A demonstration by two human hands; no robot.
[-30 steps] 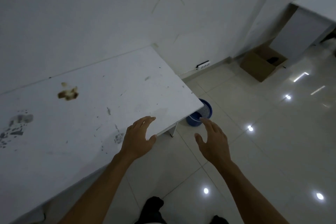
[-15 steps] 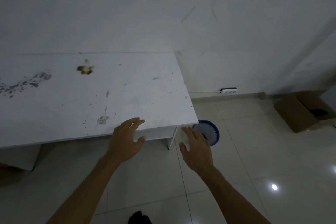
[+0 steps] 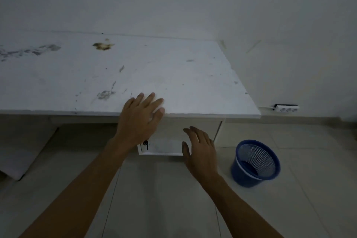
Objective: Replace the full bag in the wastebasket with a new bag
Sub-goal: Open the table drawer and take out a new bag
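Observation:
A blue mesh wastebasket (image 3: 256, 163) stands on the tiled floor to the right of a white desk (image 3: 193, 75). I see no bag in it; its inside looks dark and bare. My left hand (image 3: 140, 120) hovers at the desk's front edge, fingers spread, holding nothing. My right hand (image 3: 200, 150) is lower, fingers relaxed and spread, in front of a white drawer (image 3: 164, 148) under the desk, left of the wastebasket. A small black key (image 3: 145, 144) hangs from the drawer's left side.
The desk top is stained and scuffed and stands against a white wall. A white power strip (image 3: 286, 108) lies by the wall at the right. A pale flat panel (image 3: 23, 152) leans under the desk at the left. Glossy floor tiles spread below.
The view has swung left and down, so the desk front and drawer now face me. Both hands have come closer to the drawer; the wastebasket now sits fully in sight at the right.

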